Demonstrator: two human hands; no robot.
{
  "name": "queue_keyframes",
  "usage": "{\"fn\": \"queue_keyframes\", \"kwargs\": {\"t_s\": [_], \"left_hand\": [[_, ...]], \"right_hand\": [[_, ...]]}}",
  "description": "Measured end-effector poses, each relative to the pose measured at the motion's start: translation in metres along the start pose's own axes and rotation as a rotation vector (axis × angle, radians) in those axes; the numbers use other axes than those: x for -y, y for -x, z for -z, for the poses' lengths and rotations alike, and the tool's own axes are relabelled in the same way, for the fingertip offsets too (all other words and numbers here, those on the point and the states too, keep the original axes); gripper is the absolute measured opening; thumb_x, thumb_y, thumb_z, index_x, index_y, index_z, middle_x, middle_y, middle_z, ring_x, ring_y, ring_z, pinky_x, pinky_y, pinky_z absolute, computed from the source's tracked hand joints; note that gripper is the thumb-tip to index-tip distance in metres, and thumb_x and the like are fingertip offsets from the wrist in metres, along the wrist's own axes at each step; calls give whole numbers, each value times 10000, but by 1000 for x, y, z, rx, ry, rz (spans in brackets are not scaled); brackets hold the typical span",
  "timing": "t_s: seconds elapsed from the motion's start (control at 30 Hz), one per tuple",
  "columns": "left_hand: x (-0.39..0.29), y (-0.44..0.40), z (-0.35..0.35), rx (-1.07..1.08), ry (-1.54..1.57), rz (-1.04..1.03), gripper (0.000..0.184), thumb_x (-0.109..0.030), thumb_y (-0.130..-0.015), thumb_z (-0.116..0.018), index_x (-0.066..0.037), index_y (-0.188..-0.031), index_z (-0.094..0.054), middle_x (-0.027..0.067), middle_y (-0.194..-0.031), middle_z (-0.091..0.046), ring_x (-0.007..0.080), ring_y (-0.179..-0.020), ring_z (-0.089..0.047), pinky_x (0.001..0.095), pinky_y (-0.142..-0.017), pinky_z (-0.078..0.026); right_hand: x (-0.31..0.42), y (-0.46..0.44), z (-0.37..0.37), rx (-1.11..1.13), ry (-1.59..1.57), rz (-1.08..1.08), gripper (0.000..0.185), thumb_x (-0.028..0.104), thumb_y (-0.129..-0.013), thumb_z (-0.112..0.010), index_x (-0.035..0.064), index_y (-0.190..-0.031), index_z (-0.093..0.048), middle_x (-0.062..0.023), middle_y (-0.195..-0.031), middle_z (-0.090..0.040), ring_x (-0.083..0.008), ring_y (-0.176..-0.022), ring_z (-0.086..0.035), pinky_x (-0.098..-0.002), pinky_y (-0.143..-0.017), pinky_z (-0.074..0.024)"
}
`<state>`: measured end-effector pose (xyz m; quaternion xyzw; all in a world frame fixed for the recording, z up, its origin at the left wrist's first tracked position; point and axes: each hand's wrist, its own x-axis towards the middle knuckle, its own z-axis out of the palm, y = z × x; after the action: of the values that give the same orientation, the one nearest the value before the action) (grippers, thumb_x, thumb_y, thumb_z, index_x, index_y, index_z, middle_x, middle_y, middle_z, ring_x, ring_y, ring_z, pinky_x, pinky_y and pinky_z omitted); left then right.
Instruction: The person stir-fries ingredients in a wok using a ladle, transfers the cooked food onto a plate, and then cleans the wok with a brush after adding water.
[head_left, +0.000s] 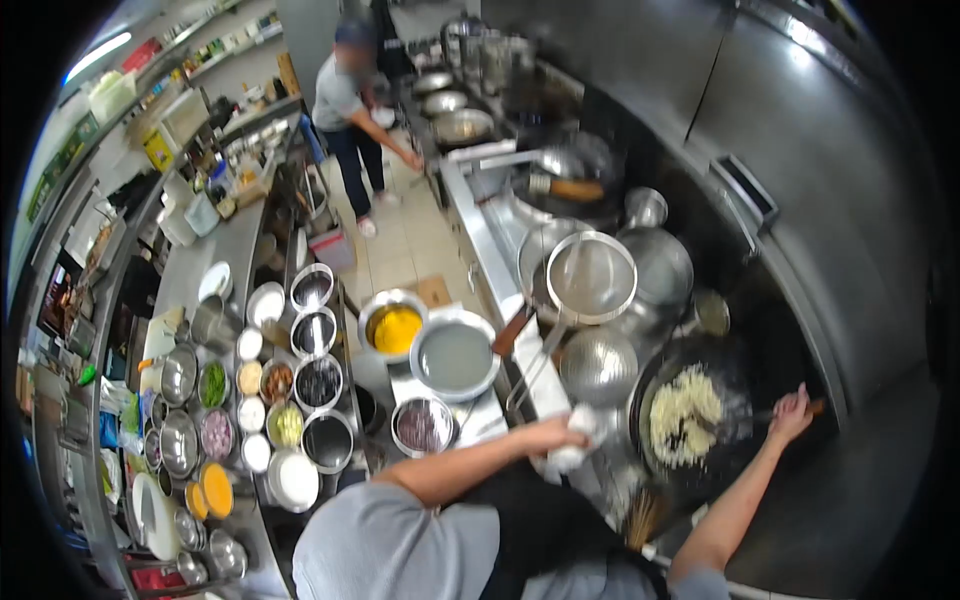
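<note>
A dark wok [735, 375] sits on the stove at the right, with pale, finely chopped food [685, 412] heaped in it. My right hand [792, 417] is closed around the handle of a long metal cooking tool [750, 414] with a wooden end. Its shaft reaches into the food, and I cannot tell whether its head is a ladle or a spatula. On the wok's near left side, my left hand [556, 436] grips a folded white cloth [574, 446]. Whether the cloth touches the wok's rim is hidden.
A round strainer [592, 278] and a perforated ladle [598, 365] lie beyond the wok. Left of them stand a pot of cloudy liquid [455, 358] and a bowl of yellow liquid [394, 328]. Several ingredient bowls cover the left counter [180, 285]. Another person [345, 110] stands in the aisle.
</note>
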<state>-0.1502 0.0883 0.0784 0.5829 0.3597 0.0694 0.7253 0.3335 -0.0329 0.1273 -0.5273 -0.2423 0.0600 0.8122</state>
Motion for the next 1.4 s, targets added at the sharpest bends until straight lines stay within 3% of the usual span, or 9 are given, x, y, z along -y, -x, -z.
{"fn": "queue_keyframes", "kwargs": {"t_s": [0.07,0.13,0.2,0.27,0.5,0.83,1.03,1.2,1.4], "left_hand": [[72,-57,-14,191,268,-139,453,-157,-762,-751,11,-1158,-607,78,-1015,-664,161,-960,-616,323,-849,-480],[71,-58,-25,261,322,-44,458,-167,-758,-726,18,-1160,-608,80,-1033,-655,180,-900,-612,318,-807,-489],[77,-68,-40,206,298,103,447,-169,-750,-726,25,-1138,-618,88,-1038,-659,184,-902,-614,319,-809,-485],[78,-74,-53,123,203,-32,504,-193,-737,-728,48,-1161,-599,121,-1041,-658,192,-910,-621,314,-826,-487],[98,-88,-63,199,242,75,547,-146,-743,-702,41,-1235,-551,115,-1064,-653,187,-927,-613,326,-807,-501],[99,-101,-91,50,248,141,345,-134,-737,-722,19,-1037,-644,101,-963,-664,195,-816,-635,341,-702,-514],[109,-122,-101,-31,-3,312,320,-156,-720,-725,51,-955,-661,113,-961,-667,211,-827,-650,400,-716,-533],[130,-159,-122,101,478,303,200,-157,-859,-599,22,-944,-624,116,-852,-661,236,-709,-663,381,-614,-546],[126,-197,-155,161,552,371,324,-259,-937,-544,11,-1114,-576,107,-949,-658,236,-810,-647,394,-726,-524]], "right_hand": [[-4,3,10,122,-26,113,452,165,-952,-584,147,-570,-342,21,-464,-334,-69,-344,-308,-244,-340,-249],[-7,22,-1,-22,-16,97,439,150,-949,-567,144,-576,-336,12,-466,-335,-80,-357,-326,-249,-354,-257],[-41,30,10,46,33,163,438,172,-953,-544,142,-581,-314,15,-468,-299,-97,-358,-311,-256,-359,-264],[-50,37,16,66,-67,70,439,175,-958,-532,149,-580,-310,20,-467,-287,-94,-350,-301,-258,-354,-268],[-23,81,2,35,36,-34,408,90,-930,-556,145,-607,-314,38,-468,-293,-75,-339,-274,-242,-325,-248],[-41,52,42,16,155,256,355,57,-903,-541,96,-605,-352,-2,-507,-329,-93,-396,-354,-266,-386,-302],[-9,29,-3,-20,-65,-102,324,26,-828,-656,142,-651,-411,46,-503,-336,-74,-370,-351,-234,-341,-253],[-60,33,-6,23,-122,251,286,-4,-799,-573,55,-544,-460,-10,-484,-413,-118,-381,-406,-274,-377,-325],[-4,36,-20,106,63,-140,354,62,-829,-600,92,-544,-393,13,-465,-376,-98,-358,-382,-270,-363,-307]]}}
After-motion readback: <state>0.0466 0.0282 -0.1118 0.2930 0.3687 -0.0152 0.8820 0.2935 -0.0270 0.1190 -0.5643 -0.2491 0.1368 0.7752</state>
